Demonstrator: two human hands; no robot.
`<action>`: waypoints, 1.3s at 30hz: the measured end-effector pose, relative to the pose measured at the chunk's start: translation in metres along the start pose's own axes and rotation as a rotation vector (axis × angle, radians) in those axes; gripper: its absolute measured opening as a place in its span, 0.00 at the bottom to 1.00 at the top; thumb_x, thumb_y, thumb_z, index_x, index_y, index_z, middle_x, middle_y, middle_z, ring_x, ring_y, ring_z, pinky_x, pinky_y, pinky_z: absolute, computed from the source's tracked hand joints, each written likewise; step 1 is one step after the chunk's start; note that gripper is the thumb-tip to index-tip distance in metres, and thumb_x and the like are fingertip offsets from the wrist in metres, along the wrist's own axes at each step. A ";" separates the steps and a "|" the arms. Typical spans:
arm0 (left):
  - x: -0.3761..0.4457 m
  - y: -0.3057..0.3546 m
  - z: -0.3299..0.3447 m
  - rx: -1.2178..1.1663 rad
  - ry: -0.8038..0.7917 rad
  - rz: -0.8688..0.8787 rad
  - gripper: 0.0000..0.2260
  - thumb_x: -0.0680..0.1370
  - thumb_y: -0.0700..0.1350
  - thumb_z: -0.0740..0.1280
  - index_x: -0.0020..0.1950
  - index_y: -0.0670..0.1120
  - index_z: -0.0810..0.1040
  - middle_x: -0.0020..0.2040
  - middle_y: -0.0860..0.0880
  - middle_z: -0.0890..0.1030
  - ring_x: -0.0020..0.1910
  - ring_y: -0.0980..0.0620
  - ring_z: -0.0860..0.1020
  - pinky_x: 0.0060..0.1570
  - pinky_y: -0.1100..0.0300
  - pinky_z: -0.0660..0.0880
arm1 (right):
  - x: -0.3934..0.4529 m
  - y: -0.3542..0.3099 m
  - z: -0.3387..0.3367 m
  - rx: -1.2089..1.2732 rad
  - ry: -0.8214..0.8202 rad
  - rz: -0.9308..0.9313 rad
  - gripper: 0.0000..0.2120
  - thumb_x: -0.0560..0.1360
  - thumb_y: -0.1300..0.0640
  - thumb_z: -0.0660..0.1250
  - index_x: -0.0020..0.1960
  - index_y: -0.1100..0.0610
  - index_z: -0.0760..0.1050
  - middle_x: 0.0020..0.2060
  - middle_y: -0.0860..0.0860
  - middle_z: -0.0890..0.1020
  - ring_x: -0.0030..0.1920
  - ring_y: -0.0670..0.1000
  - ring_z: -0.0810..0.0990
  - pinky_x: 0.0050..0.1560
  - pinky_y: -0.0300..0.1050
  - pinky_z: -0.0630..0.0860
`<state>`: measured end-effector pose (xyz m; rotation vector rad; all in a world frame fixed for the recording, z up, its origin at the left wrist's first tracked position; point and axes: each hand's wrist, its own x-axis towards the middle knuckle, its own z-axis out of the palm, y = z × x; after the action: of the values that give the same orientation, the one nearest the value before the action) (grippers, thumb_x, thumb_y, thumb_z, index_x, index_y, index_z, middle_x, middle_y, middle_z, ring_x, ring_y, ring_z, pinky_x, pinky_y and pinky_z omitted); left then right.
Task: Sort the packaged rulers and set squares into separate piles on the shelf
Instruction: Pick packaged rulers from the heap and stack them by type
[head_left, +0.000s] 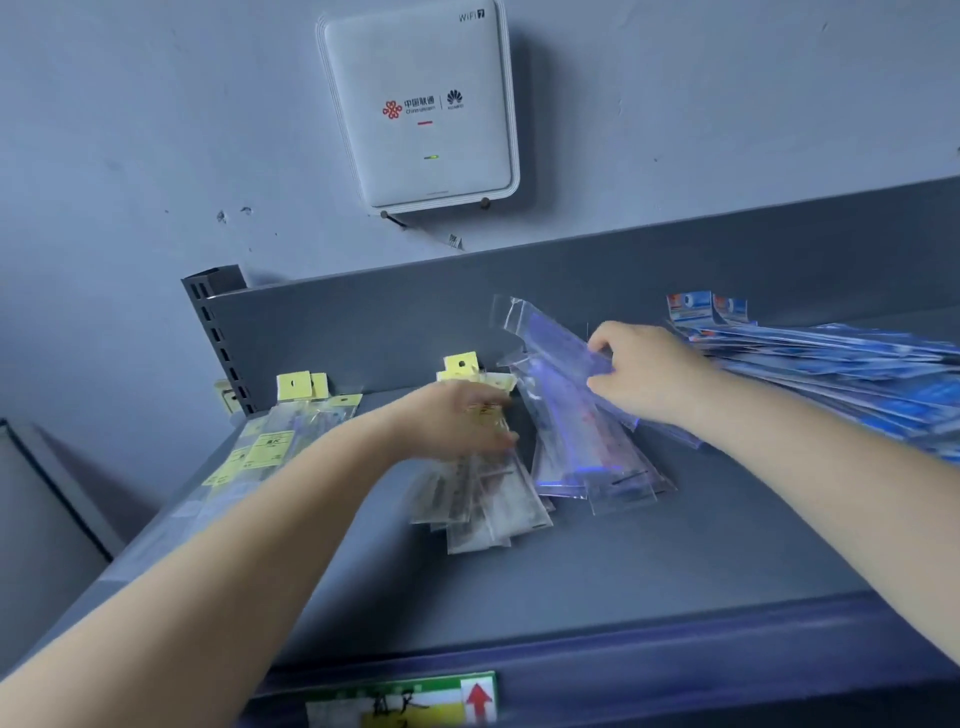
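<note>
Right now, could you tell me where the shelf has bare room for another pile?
The shelf is bare along its front edge, below the clear packets and the right forearm. The back is crowded from the yellow-tagged packets to the blue packets.

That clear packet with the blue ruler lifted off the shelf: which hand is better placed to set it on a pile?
Probably the right hand: it already pinches the clear packet, while the left hand rests on the yellow-tagged pile.

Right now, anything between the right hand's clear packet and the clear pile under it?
Nothing visible. The right hand pinches the clear packet just above the clear pile; the left hand rests on the neighbouring yellow-tag pile, off to the side.
</note>
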<state>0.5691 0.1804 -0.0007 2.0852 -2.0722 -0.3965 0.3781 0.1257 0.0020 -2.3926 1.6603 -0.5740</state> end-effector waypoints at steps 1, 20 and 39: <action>-0.002 -0.002 0.004 0.031 -0.024 -0.001 0.24 0.74 0.56 0.67 0.69 0.56 0.69 0.70 0.54 0.69 0.70 0.52 0.65 0.69 0.57 0.62 | -0.001 -0.003 0.000 -0.034 -0.036 -0.019 0.13 0.74 0.59 0.61 0.59 0.57 0.71 0.50 0.54 0.78 0.51 0.58 0.76 0.43 0.46 0.71; -0.041 -0.034 -0.011 -0.041 0.063 0.025 0.20 0.78 0.53 0.64 0.70 0.52 0.71 0.71 0.54 0.70 0.68 0.53 0.69 0.62 0.64 0.63 | -0.023 -0.068 0.009 -0.583 -0.190 -0.249 0.22 0.79 0.41 0.50 0.70 0.45 0.64 0.66 0.49 0.68 0.66 0.55 0.67 0.53 0.49 0.69; -0.072 -0.105 -0.055 -0.323 0.343 -0.223 0.15 0.77 0.47 0.66 0.63 0.45 0.76 0.62 0.48 0.77 0.49 0.52 0.74 0.48 0.62 0.68 | -0.012 -0.146 0.031 0.180 -0.185 -0.298 0.17 0.74 0.49 0.67 0.61 0.52 0.75 0.59 0.48 0.78 0.57 0.49 0.76 0.55 0.40 0.69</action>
<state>0.6866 0.2505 0.0242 2.0227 -1.4846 -0.3474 0.5126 0.1872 0.0230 -2.4875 1.1373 -0.5028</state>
